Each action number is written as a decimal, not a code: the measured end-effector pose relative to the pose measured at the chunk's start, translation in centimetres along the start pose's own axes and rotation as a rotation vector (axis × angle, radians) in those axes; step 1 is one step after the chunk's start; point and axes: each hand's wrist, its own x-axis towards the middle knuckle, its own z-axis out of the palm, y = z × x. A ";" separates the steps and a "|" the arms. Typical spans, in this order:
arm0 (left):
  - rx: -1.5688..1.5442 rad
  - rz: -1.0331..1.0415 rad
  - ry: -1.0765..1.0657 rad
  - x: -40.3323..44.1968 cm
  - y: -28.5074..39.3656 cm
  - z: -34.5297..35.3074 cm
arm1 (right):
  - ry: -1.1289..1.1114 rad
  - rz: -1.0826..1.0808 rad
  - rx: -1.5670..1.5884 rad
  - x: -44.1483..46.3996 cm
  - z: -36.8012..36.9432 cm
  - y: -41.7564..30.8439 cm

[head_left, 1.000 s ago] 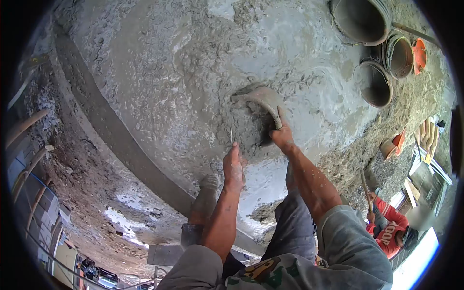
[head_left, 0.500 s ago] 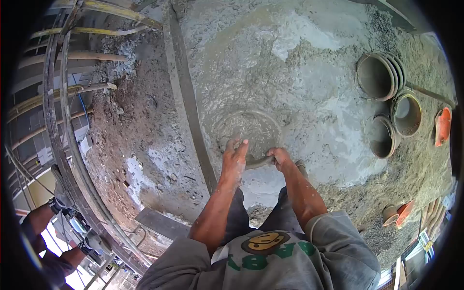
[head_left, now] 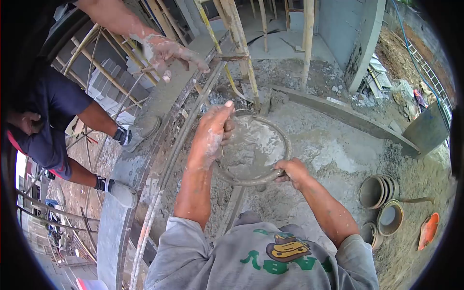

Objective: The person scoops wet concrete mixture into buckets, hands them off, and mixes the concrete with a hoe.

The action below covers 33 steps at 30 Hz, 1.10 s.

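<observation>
Round grey mortar-coated basin (head_left: 288, 150) filled with wet grey mortar (head_left: 258, 142), its rim gripped by the bare right hand (head_left: 292, 172), mortar-smeared left hand (head_left: 212, 133) at its opposite side, a co-worker's mortar-caked hand (head_left: 176, 52) reaching over wooden rails (head_left: 181, 125).

A: Right side?
B: Stack of round grey mortar-smeared buckets (head_left: 372, 192), long-handled tool (head_left: 416, 199) beside it. Bright orange plastic piece (head_left: 428, 231) on the ground, near.

A: Upper right?
B: Thin blue hose (head_left: 409, 44), pale ladder (head_left: 430, 72), large grey cylindrical drum (head_left: 425, 128).

A: Top, left?
B: Upright light-brown wooden poles (head_left: 307, 43), yellow-marked pole (head_left: 209, 24). Person in dark shorts (head_left: 67, 96), grey shoe (head_left: 123, 193) on a smooth grey ledge (head_left: 113, 232).
</observation>
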 end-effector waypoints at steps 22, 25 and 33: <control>1.064 1.273 0.785 11.2 16.5 -19.1 | 0.309 -0.462 -0.581 8.3 -0.6 5.5; 0.712 1.003 0.562 10.8 5.1 -8.9 | 0.544 0.208 -0.527 3.9 -15.9 24.0; 0.952 -0.087 -0.651 1.2 -44.4 17.6 | 1.114 0.778 -0.097 -21.6 -37.0 53.4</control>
